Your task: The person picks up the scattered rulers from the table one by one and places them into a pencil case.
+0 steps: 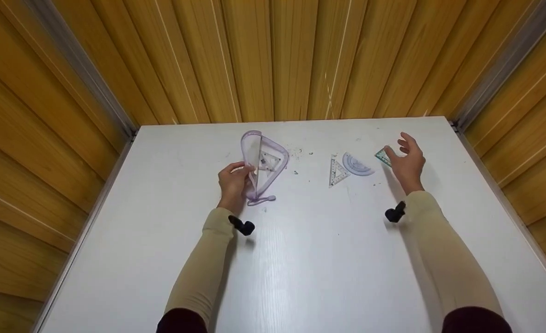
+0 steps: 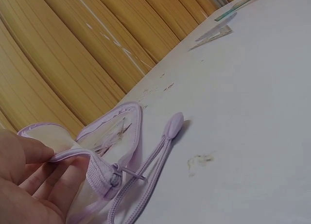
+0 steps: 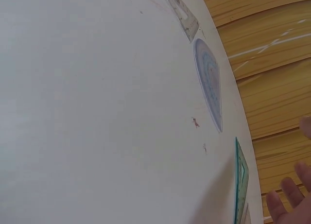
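Note:
My left hand [image 1: 232, 182] pinches the edge of a lilac zip pouch [image 1: 253, 150] between thumb and fingers, holding its flap raised. Through the pouch's clear side shows a transparent piece with dark marks [image 1: 269, 161]. A looped cord pull [image 2: 174, 125] trails from the zip onto the table. My right hand [image 1: 407, 164] hovers with fingers spread beside a green-edged set square [image 3: 241, 180]; its thumb overlaps that piece in the head view. To the left of the green one lie a pale blue protractor [image 1: 357, 165] and a clear set square [image 1: 333, 173].
The white table [image 1: 300, 259] meets a wood-patterned corrugated wall [image 1: 291, 60] along its far edge. Small scuffs and specks [image 1: 296, 172] mark the tabletop between pouch and set square. Wrist cameras [image 1: 395, 212] are strapped to both sleeves.

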`<state>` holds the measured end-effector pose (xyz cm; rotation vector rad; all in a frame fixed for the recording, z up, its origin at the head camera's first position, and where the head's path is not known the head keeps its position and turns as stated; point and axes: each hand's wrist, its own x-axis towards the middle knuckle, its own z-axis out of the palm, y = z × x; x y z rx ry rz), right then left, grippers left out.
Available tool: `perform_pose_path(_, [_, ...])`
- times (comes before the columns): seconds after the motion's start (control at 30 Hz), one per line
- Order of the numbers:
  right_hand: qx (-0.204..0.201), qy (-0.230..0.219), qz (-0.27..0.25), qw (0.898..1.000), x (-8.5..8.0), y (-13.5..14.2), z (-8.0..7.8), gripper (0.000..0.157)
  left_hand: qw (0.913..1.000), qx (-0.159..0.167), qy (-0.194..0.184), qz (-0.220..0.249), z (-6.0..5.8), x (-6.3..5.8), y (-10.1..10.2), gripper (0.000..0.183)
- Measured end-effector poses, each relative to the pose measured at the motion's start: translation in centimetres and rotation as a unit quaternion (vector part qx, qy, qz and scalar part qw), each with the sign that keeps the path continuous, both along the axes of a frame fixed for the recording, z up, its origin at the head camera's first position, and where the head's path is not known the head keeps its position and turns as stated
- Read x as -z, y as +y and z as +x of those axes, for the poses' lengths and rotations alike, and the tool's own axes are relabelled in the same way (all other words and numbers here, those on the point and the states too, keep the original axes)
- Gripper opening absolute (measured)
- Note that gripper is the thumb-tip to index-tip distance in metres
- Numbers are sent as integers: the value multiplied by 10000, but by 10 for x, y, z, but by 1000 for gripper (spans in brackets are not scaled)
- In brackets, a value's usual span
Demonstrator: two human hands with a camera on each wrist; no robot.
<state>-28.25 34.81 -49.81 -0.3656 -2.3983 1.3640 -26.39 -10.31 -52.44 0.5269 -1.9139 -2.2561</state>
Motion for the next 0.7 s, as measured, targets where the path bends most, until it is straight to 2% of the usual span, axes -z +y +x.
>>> perform_pose_path(0.2, [151,-186,-46,9997,1,8,4,68,9999,45,-29,144,0,0,1,31])
perform_pose_path(0.33, [246,-415,-80,9988,3,14,6,69,10000,43,-47,54,0,-1,1,30])
perform_pose_path(0.7, [306,-469,9,9984,8,33,14,69,9998,-17,-172,26,0,-1,1,23])
